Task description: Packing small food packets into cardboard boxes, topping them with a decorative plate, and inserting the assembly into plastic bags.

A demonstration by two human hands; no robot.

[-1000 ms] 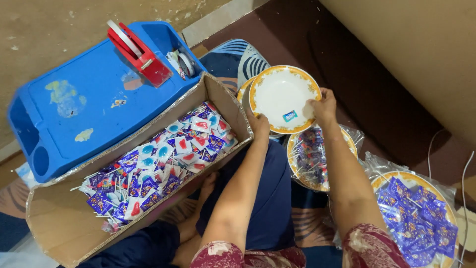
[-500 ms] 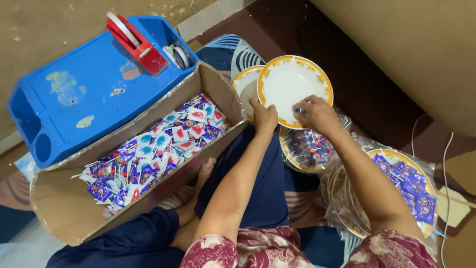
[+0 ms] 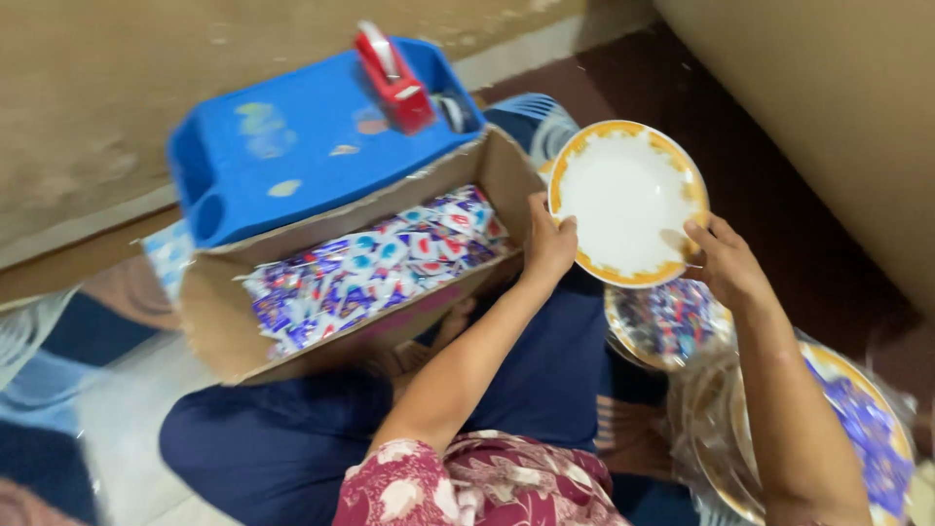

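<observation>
A white plate with a yellow patterned rim (image 3: 628, 200) is lifted above my lap, its face turned up and bare. My left hand (image 3: 548, 241) grips its left edge. My right hand (image 3: 726, 263) is at its lower right edge, fingers against the rim. Just left of my left hand stands a cardboard box (image 3: 226, 326) filled with many small red, blue and purple wrapped lollipops (image 3: 365, 271).
A blue plastic tray (image 3: 312, 136) with a red tape dispenser (image 3: 393, 76) lies behind the box. Under the plate a wrapped plate of sweets (image 3: 665, 321) rests, and another wrapped plate of purple sweets (image 3: 862, 429) sits at the right. A brown board (image 3: 828, 107) leans at upper right.
The view has swung left and blurred. The plate has moved right and up a little. The small sticker seen on its face earlier no longer shows, and my right hand has slid to the rim.
</observation>
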